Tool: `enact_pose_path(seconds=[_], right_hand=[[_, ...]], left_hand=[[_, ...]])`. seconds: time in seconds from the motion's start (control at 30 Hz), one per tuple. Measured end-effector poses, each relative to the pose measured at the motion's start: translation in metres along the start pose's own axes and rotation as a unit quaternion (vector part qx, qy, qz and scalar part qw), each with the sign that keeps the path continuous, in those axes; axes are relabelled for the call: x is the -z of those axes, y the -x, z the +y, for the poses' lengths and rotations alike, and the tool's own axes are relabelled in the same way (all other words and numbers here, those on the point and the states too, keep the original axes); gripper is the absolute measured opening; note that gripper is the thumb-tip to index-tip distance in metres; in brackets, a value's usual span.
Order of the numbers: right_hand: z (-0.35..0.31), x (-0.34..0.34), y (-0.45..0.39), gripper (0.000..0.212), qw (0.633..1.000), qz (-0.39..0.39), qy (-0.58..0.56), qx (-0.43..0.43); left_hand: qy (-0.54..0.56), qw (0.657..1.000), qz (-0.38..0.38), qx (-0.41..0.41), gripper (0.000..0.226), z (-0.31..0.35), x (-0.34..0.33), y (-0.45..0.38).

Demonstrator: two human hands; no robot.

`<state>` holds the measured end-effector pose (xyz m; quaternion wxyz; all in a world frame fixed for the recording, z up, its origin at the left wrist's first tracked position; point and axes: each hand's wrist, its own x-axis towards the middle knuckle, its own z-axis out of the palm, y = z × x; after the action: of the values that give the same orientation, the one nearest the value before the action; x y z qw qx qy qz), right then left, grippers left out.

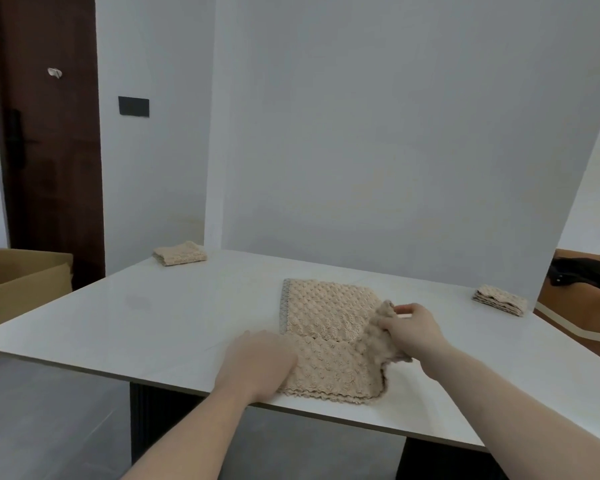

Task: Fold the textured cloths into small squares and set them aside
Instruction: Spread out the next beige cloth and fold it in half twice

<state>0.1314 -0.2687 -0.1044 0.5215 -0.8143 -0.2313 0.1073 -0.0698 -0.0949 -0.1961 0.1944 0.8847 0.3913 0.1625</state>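
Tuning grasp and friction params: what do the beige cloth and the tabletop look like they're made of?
Beige cloth: looks like soft, matte knit or waffle-weave textile; raised bubbly texture, grey trimmed edge, drapes limply from the right hand.
Tabletop: looks like smooth white stone or sintered slab, semi-gloss; faint reflections, thin hard edge. Exact material unclear.

Cloth (329, 327) at table's (153, 317) near edge, folded cloths at far-left (180, 253) and right (499, 300) edges

No text or label appears readable anywhere.
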Motion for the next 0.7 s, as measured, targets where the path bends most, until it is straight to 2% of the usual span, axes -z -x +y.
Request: enact_pose_path(seconds=[0.17, 0.33, 0.53, 0.63, 0.7], right_hand=[[-0.013, -0.029, 0.014, 0.044, 0.998, -0.023, -0.023, 0.045], [-0.017, -0.057, 0.030, 0.051, 0.993, -0.101, -0.009, 0.065], [-0.008, -0.085, 0.038, 0.059, 0.982, -0.180, 0.004, 0.062], [-0.004, -0.086, 0.041, 0.048, 0.976, -0.205, -0.048, 0.057], [0.000, -0.082, 0.042, 0.034, 0.977, -0.172, -0.095, 0.085]], left_hand=[[0.014, 1.000, 0.010, -0.004, 0.067, -0.003, -0.004, -0.002], [0.047, 0.998, 0.032, -0.006, 0.050, -0.004, 0.000, -0.002], [0.084, 0.995, 0.044, -0.013, 0.046, -0.005, 0.001, -0.004], [0.099, 0.993, 0.053, -0.026, 0.035, -0.003, 0.005, -0.003], [0.124, 0.991, 0.059, -0.008, 0.032, -0.001, 0.008, -0.001]])
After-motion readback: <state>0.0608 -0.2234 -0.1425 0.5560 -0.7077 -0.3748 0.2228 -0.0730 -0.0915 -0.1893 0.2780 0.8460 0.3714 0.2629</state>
